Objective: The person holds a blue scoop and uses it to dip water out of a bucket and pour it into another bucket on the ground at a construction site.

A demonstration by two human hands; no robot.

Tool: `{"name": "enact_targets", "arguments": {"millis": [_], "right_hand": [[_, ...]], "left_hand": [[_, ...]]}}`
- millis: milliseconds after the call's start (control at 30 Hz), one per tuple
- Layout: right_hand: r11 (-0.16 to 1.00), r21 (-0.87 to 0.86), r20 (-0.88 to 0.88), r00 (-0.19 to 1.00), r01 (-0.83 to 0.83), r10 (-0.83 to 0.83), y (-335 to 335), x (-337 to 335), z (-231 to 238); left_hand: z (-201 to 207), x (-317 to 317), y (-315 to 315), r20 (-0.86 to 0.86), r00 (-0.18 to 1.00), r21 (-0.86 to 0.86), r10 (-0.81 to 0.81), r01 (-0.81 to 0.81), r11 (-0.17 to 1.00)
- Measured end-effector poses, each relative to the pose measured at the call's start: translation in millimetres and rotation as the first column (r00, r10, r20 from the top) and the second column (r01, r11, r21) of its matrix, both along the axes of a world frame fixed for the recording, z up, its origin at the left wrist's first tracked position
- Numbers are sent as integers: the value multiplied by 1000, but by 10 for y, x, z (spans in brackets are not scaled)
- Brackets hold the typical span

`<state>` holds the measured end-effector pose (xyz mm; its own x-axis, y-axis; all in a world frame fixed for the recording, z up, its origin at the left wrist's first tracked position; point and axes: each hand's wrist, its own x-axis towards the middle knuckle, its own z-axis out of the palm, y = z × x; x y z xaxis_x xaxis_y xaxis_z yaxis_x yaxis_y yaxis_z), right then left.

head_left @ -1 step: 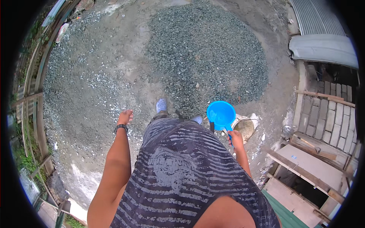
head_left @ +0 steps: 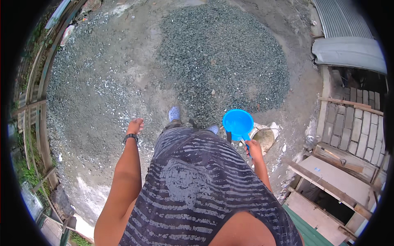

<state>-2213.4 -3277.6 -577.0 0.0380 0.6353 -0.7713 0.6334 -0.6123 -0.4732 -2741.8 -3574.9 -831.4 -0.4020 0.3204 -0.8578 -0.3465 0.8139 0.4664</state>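
In my right hand (head_left: 254,149) is the handle of a blue plastic dipper (head_left: 238,123), fingers wrapped round it. The dipper's round bowl faces up in front of my right side; a light sheen shows inside, but I cannot tell whether it holds water. Just behind and right of it, a whitish sack-like container (head_left: 266,136) with a wide mouth stands on the ground, partly covered by my hand. My left hand (head_left: 136,125) hangs out to the left with a dark band at the wrist, its fingers loosely bent and apart, nothing visible in them.
A broad pile of grey gravel (head_left: 225,57) spreads ahead of my feet, with thinner gravel (head_left: 90,82) to the left. A wooden fence (head_left: 43,135) runs along the left. Stacked hollow blocks (head_left: 357,127), boards (head_left: 334,176) and corrugated sheets (head_left: 344,22) line the right.
The dipper and my right hand have shifted very slightly to the left. Everything else looks the same.
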Motion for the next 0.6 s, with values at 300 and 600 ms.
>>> {"name": "enact_targets", "arguments": {"millis": [300,600], "right_hand": [[999,29,3,1000,-28,28,292,-251,95],[996,59,-149,987,63,-54,162,182,237]], "left_hand": [[211,-116,261,-60,998,69,2,2,998],[277,-68,298,-61,998,30,-25,27,999]]}}
